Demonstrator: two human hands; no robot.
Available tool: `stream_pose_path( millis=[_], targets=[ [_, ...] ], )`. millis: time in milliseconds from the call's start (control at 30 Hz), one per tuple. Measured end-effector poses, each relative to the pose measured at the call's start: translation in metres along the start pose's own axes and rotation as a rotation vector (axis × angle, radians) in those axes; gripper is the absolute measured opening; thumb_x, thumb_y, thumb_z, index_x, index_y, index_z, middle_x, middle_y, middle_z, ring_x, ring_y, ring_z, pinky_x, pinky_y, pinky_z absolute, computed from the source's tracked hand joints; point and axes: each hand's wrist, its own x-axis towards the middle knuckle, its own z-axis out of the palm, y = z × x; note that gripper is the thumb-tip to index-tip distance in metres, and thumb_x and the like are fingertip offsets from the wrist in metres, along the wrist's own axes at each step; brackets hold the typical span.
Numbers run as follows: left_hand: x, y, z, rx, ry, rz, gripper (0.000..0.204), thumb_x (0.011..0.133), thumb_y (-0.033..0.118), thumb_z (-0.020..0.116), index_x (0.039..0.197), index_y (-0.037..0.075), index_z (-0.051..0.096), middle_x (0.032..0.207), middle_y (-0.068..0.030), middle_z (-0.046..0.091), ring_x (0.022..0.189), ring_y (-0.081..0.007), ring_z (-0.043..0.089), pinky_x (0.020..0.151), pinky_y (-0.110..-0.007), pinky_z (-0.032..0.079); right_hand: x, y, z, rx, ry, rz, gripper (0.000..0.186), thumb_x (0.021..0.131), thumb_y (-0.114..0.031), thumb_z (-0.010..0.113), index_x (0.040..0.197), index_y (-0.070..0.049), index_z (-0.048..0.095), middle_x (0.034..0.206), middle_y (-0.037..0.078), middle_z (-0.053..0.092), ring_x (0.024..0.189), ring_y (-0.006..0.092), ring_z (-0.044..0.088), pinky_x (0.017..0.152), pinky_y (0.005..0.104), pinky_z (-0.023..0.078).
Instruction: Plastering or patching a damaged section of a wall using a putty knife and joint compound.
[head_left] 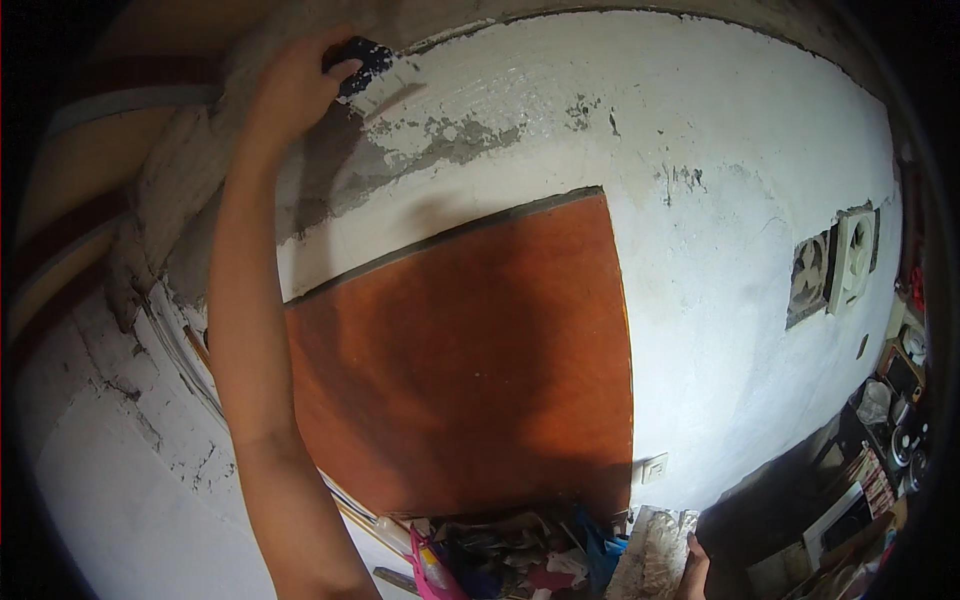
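Note:
High on the wall at the upper left, my left hand (300, 85) is closed around the dark, plaster-spotted handle of a putty knife (366, 66). Its whitish blade meets the wall surface beside a rough grey patch (450, 145) with white plaster smeared around it. My left arm stretches up across the left of the view. At the lower edge, right of centre, my right hand (695, 572) grips the side of a flat board smeared with plaster (648, 555). Only some of its fingers show.
A reddish-brown panel (470, 370) is set in the white wall (720, 330). A wall switch (655, 467) and a fan (852, 260) in an opening are to the right. A cluttered heap with a pink bag (430, 570) lies below; more clutter (860, 490) stands at the right.

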Motion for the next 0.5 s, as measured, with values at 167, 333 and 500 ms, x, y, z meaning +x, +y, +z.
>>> stream_pose_path(
  millis=[167,333,500],
  targets=[
    [-0.030,0.031,0.025,0.316,0.144,0.034,0.027,0.084,0.011,0.058,0.110,0.011,0.065,0.104,-0.0136,0.067,0.088,-0.0351,0.065,0.074,-0.044,0.052,0.015,0.040,0.008,-1.061,0.391,-0.630,0.055,0.097,-0.036,0.049,0.132,0.006,0.049,0.130,0.016,0.055,0.116,0.0279,0.054,0.102,0.0396,0.040],
    [-0.082,0.059,0.088,0.344,-0.025,0.192,0.021,0.078,0.005,0.056,0.096,0.011,0.063,0.088,-0.0103,0.063,0.081,-0.0308,0.064,0.066,-0.044,0.054,0.017,0.052,0.037,-0.937,0.221,-0.502,0.052,0.096,-0.037,0.047,0.129,0.003,0.051,0.124,0.015,0.058,0.111,0.0294,0.056,0.098,0.0401,0.042],
    [-0.106,0.077,0.071,0.273,-0.085,0.178,0.026,0.077,0.000,0.055,0.098,0.014,0.063,0.092,-0.0050,0.062,0.086,-0.0272,0.061,0.064,-0.042,0.054,-0.004,0.066,0.041,-0.758,0.101,-0.368,0.050,0.094,-0.038,0.046,0.127,-0.001,0.053,0.119,0.015,0.062,0.107,0.0309,0.059,0.094,0.0407,0.045]
  ],
)
